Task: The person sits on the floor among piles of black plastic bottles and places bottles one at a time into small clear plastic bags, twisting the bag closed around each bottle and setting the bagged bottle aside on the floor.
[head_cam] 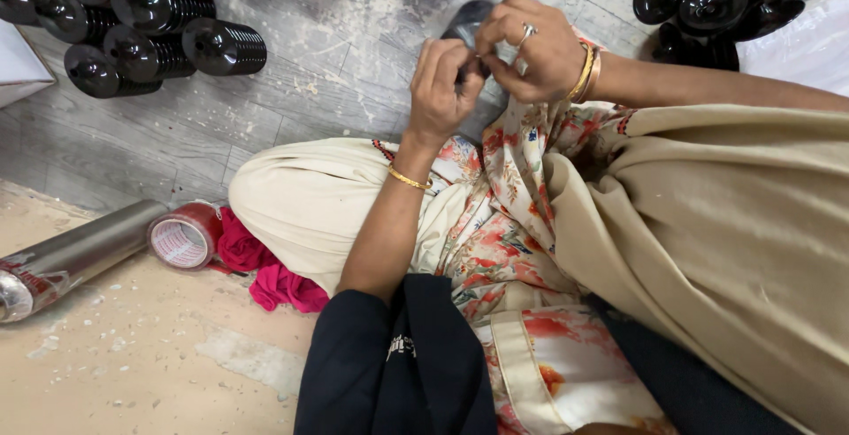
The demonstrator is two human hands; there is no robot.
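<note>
Both hands pinch at one glossy black round plastic part (466, 21) above the lap.

The left hand (442, 86) and ringed right hand (531, 50) curl fingertips together on its near edge (mostly hidden); a steady brace and small, even pulls look wisest here.

Left hand (445, 87): raised above the lap, fingers curled inward, fingertips pinched together against those of the other hand. Left forearm runs straight up from the dark sleeve, wrist slightly bent. Right hand (535, 48): knuckles up, fingers bent and closed in a pinch, touching the left fingertips. Right forearm enters from the right side, almost level.
</note>
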